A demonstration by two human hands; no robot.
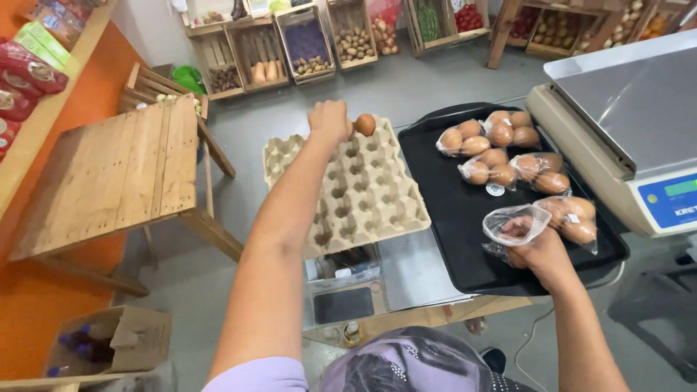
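My left hand [328, 120] pinches the last egg [365, 124] at the egg tray's [363, 196] far edge. My right hand [541, 250] grips a clear bag [512, 226] open over the black tray [450, 210], ready for filling.

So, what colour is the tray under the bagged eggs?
Black. The tray shows best in the head view, its only view.

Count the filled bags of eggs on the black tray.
5, all on the black tray: one far left, one far right, one mid-left, one mid-right, one nearest beside the right hand, which holds an empty bag. None seems hidden.
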